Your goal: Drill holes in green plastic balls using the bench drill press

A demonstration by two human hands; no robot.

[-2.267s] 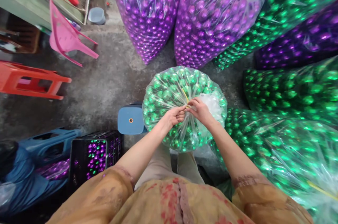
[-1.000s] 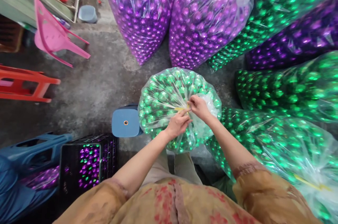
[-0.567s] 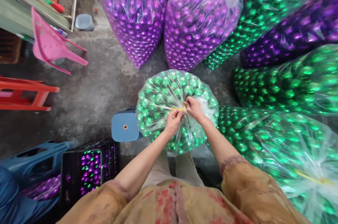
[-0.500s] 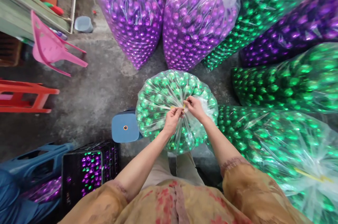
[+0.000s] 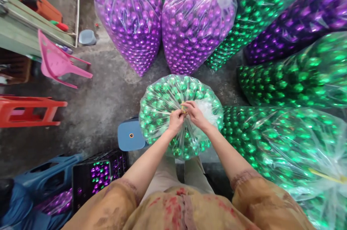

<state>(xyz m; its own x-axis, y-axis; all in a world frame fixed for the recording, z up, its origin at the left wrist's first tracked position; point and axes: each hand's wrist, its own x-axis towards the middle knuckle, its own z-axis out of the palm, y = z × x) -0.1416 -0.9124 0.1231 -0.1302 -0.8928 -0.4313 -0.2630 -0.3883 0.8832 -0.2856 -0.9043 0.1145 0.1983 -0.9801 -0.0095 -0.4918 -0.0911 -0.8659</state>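
A clear plastic bag point(image 5: 157, 94) full of shiny green balls stands upright on the floor in front of my legs. Its mouth is gathered at the top centre, with the loose white end point(image 5: 208, 110) folded over to the right. Both hands meet at that gathered neck. My left hand point(image 5: 176, 119) pinches a thin yellow tie point(image 5: 182, 107) there. From the right, my right hand point(image 5: 194, 113) closes its fingers on the same tie, touching the left fingertips. The fingers hide most of the tie.
Beyond stand two bags of purple balls point(image 5: 132, 24). More green bags point(image 5: 271, 128) lie at the right. A blue stool point(image 5: 131, 135) is left of my bag, near a black crate point(image 5: 89, 175). A pink chair point(image 5: 58, 60) and a red stool point(image 5: 32, 109) stand farther left.
My right hand has moved slightly left and down, closer to my left hand at the neck. The whole view has shifted a little.
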